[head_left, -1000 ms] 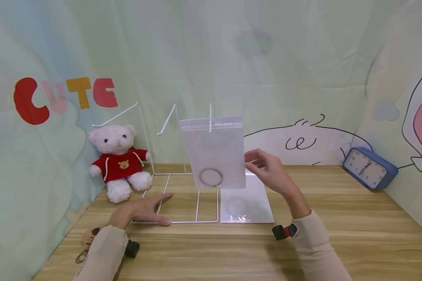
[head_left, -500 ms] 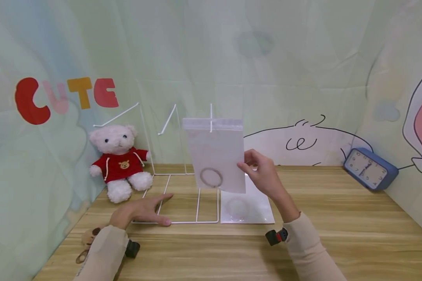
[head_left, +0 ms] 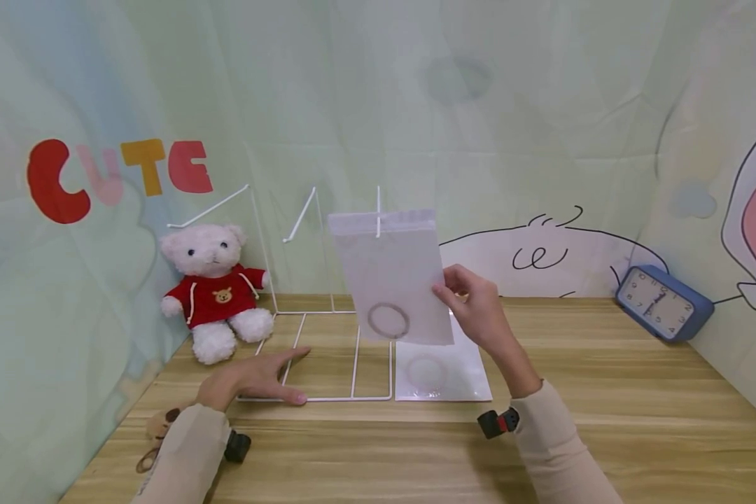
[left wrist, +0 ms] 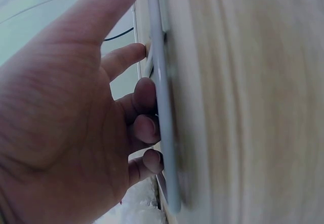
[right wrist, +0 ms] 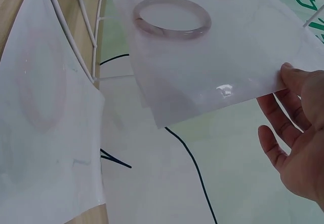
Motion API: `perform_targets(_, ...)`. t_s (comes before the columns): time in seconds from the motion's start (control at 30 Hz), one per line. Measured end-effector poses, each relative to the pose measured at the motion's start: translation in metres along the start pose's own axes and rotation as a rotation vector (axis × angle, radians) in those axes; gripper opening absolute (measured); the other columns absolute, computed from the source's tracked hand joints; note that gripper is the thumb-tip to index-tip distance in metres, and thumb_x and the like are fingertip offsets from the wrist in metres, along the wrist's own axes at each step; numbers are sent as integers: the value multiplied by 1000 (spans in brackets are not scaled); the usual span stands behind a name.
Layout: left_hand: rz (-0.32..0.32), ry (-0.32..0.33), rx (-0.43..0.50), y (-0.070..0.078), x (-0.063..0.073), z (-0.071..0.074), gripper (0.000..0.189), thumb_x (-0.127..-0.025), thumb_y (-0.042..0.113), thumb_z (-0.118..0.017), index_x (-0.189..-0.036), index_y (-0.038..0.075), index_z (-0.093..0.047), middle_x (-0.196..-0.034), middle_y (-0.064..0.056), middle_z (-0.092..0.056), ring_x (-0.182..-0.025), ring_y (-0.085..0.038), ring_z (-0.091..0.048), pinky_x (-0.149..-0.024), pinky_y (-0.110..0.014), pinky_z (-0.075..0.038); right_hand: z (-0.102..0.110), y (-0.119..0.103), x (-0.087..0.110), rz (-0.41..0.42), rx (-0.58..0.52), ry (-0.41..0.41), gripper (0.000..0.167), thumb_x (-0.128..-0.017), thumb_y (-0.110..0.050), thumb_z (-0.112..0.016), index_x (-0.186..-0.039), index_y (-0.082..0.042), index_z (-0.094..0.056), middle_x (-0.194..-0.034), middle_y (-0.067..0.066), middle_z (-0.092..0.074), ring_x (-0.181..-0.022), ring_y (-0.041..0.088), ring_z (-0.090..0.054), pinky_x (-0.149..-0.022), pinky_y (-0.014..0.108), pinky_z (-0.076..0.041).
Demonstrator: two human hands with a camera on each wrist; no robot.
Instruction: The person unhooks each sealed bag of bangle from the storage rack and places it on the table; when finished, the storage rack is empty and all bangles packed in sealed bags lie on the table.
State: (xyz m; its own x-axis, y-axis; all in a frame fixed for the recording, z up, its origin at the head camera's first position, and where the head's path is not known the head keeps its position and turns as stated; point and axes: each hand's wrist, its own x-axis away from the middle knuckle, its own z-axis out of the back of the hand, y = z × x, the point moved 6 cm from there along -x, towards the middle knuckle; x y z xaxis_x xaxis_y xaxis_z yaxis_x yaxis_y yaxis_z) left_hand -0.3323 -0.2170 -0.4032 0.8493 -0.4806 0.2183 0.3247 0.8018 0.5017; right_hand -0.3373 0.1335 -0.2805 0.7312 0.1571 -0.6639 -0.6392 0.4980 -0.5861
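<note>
A translucent zip bag (head_left: 397,269) hangs by its top strip on the right hook (head_left: 379,203) of a white wire rack (head_left: 346,399). Inside its lower part lies a greyish bangle (right wrist: 172,33). My right hand (head_left: 479,308) pinches the bag's right edge between thumb and fingers. With fingers spread, my left hand (head_left: 261,374) rests on the rack's base at the front left; in the left wrist view its fingers touch the rod (left wrist: 164,112). A second bag (head_left: 466,374), holding a pale pink bangle (right wrist: 63,82), lies flat on the table right of the rack.
Two other hooks, a middle hook (head_left: 300,213) and a left hook (head_left: 208,206), carry nothing. A white teddy bear (head_left: 211,294) in a red hoodie sits behind the rack's left side. A blue clock (head_left: 661,304) stands at the far right. Beside my left sleeve lies a brown item (head_left: 159,425), partly hidden.
My right hand has gone from beside the bag to pinching its right edge. The bag's lower end has swung to the right. My left hand has stayed put.
</note>
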Motion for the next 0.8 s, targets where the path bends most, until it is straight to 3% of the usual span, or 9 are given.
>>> perform_targets(0.23, 2, -1, -3, -1, -1, 0, 99, -81, 54, -78, -156, 7, -33, -153, -25, -39, -138, -47, -36, -109, -64, -31, 9, -4, 0, -4, 16, 1, 14, -95, -10, -70, -105, -2, -67, -85, 11, -70, -79, 24, -69, -73, 38, -54)
perform_targets(0.5, 3, 2, -8, -2, -1, -1, 99, -81, 54, -78, -156, 8, -33, -152, -25, -40, -138, -47, -38, -109, -63, -31, 22, -5, -3, 13, -3, 35, 14, -95, -10, -70, -105, -1, -69, -89, 12, -72, -74, 23, -68, -64, 26, -54)
perform_targets(0.8, -2, 4, -11, -1, -1, 0, 99, -81, 53, -78, -156, 7, -33, -152, -25, -40, -137, -47, -38, -109, -63, -32, 37, -11, -5, 46, -11, 67, 12, -95, -7, -69, -105, 0, -69, -86, 12, -72, -70, 22, -65, -62, 19, -52)
